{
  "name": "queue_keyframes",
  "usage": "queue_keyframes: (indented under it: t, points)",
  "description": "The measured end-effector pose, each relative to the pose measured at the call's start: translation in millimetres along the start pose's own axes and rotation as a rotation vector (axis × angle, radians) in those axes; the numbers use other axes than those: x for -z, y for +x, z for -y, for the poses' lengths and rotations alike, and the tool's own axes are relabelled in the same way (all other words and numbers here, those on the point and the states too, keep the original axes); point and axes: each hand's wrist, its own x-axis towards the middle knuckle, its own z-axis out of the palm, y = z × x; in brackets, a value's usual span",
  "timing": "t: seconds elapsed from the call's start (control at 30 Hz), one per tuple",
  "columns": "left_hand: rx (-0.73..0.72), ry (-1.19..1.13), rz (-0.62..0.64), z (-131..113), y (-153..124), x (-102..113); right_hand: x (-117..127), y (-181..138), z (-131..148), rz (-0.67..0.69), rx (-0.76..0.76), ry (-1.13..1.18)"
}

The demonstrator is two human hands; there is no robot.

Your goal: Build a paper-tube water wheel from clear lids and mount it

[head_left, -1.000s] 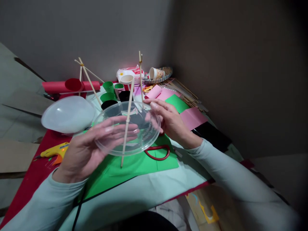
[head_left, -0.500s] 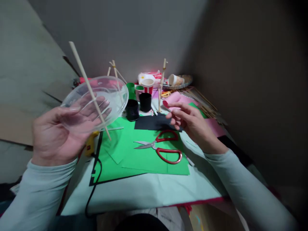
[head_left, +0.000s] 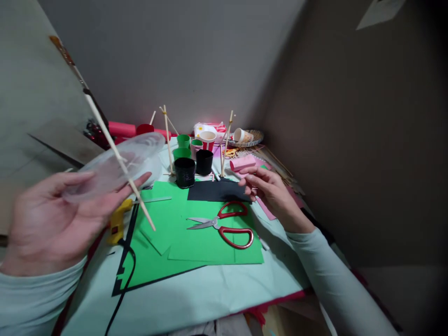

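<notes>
My left hand (head_left: 66,219) grips the rim of a clear plastic lid (head_left: 115,165), thumb on the upper face and fingers beneath. A pale wooden stick (head_left: 111,142) runs slantwise across the lid and past both edges; how it is fixed there I cannot tell. My right hand (head_left: 268,191) hovers above the table's right side, its fingers bent and their tips close together. Whatever may be between them cannot be made out. Below the hands, red-handled scissors (head_left: 219,224) lie with blades parted on green paper sheets (head_left: 196,247).
Black cups (head_left: 185,173), green cups (head_left: 183,141) and tied stick stands (head_left: 227,142) are behind the paper. At left is a yellow glue gun (head_left: 120,221) with its black cord. A pink paper roll (head_left: 242,162) and a black strip (head_left: 213,190) lie near the right hand.
My left hand has moved left and slightly down with the lid, which now appears flatter. The view has shifted too. My right hand keeps nearly the same bent pose.
</notes>
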Motion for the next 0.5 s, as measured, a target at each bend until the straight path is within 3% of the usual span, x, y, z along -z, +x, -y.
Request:
queue_keyframes:
  t: [0.13,0.33,0.5]
  points:
    - [0.022,0.215,0.041,21,-11,-23,9,-4,-1,-0.003,0.055,-0.224]
    - [0.153,0.200,0.024,52,-13,-39,49,21,-13,-0.211,0.231,-0.703]
    - [0.265,0.232,0.080,80,2,-37,64,46,-35,-0.122,0.256,-0.894]
